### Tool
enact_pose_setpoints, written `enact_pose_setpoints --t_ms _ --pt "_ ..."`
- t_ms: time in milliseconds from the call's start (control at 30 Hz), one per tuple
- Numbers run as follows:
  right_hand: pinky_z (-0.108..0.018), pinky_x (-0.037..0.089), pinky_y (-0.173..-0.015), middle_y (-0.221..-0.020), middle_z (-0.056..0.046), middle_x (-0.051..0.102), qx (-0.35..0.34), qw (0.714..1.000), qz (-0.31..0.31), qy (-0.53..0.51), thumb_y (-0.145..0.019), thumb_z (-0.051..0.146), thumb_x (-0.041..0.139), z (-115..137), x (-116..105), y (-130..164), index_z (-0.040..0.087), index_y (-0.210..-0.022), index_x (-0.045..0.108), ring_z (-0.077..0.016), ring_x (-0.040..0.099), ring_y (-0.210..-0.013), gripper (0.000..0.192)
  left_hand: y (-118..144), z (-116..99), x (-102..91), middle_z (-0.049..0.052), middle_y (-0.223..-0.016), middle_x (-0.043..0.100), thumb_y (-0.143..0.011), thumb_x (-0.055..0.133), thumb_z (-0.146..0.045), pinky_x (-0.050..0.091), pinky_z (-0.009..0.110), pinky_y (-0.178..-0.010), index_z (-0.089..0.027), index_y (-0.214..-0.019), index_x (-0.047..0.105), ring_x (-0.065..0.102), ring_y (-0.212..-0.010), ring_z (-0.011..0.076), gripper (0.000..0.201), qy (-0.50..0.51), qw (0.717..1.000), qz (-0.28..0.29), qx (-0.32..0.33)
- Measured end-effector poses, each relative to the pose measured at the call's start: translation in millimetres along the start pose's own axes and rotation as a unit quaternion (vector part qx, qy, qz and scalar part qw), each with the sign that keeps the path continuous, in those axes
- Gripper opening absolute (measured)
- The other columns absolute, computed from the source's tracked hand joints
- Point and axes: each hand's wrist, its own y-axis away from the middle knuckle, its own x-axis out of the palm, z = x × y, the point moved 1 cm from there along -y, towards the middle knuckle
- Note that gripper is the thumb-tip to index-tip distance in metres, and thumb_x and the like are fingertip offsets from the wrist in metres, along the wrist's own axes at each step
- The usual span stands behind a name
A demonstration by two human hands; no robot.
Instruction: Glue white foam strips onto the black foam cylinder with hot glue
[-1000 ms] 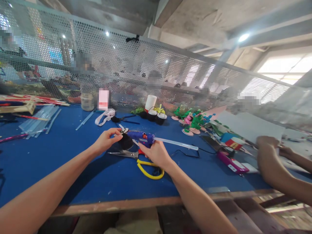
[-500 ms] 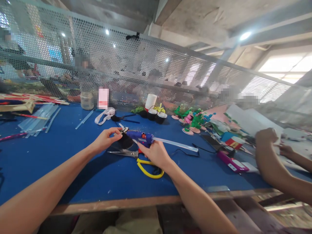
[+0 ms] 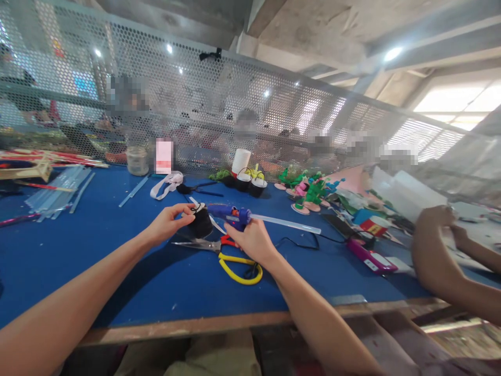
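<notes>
Both forearms reach out over the blue table [image 3: 97,250]. The left hand [image 3: 168,222] pinches a small black pot [image 3: 201,222]. The right hand [image 3: 252,240] grips the blue glue gun [image 3: 229,214] just above the scissors [image 3: 219,250], lying crosswise, nozzle pointing left at the pot, glue stick [image 3: 285,223] trailing right.

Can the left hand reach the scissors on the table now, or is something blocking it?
Probably not at once: the left hand is closed on a small black piece, so it is not free. The scissors lie just below it on the blue table, uncovered.
</notes>
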Motion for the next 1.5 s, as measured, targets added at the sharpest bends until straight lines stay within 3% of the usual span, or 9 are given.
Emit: enact_pose_setpoints --t_ms 167,1000,1367,1500 --pt "-0.022 0.038 -0.036 -0.033 0.006 0.044 0.031 0.999 0.022 -0.02 -0.068 0.028 0.053 2.7 1.0 1.5 0.02 -0.056 0.052 -0.0112 0.045 -0.029 0.015 0.4 -0.5 0.0 0.014 -0.118 0.056 -0.056 0.063 -0.054 0.029 0.043 -0.096 -0.017 -0.06 0.055 0.05 -0.108 0.0299 0.039 0.004 1.0 0.004 0.002" --pt "-0.019 0.037 -0.036 -0.032 0.006 0.041 0.031 0.999 0.019 -0.005 -0.069 0.027 0.051 4.3 1.5 0.8 0.019 -0.051 0.046 -0.0089 0.043 -0.029 0.02 -0.6 1.8 -1.7 0.011 -0.117 0.057 -0.056 0.065 -0.051 0.028 0.04 -0.097 -0.017 -0.061 0.056 0.049 -0.109 0.029 0.036 0.015 1.0 0.008 0.0" --pt "-0.023 0.041 -0.044 -0.036 0.002 0.046 -0.012 0.999 0.025 0.036 -0.07 0.028 0.051 2.1 5.3 3.6 0.018 -0.053 0.052 -0.0152 0.054 -0.045 0.02 -1.2 1.9 -0.9 0.012 -0.119 0.056 -0.056 0.065 -0.053 0.027 0.042 -0.098 -0.017 -0.06 0.055 0.049 -0.11 0.0292 0.037 0.008 1.0 0.008 -0.004" --pt "-0.022 0.04 -0.042 -0.034 0.003 0.045 -0.006 0.999 0.027 0.03 -0.07 0.028 0.051 2.4 5.3 3.8 0.018 -0.052 0.051 -0.014 0.052 -0.041 0.02 -1.7 2.5 -1.4 0.011 -0.119 0.056 -0.055 0.065 -0.054 0.028 0.041 -0.098 -0.017 -0.06 0.056 0.048 -0.11 0.0292 0.038 0.005 1.0 0.007 -0.004"
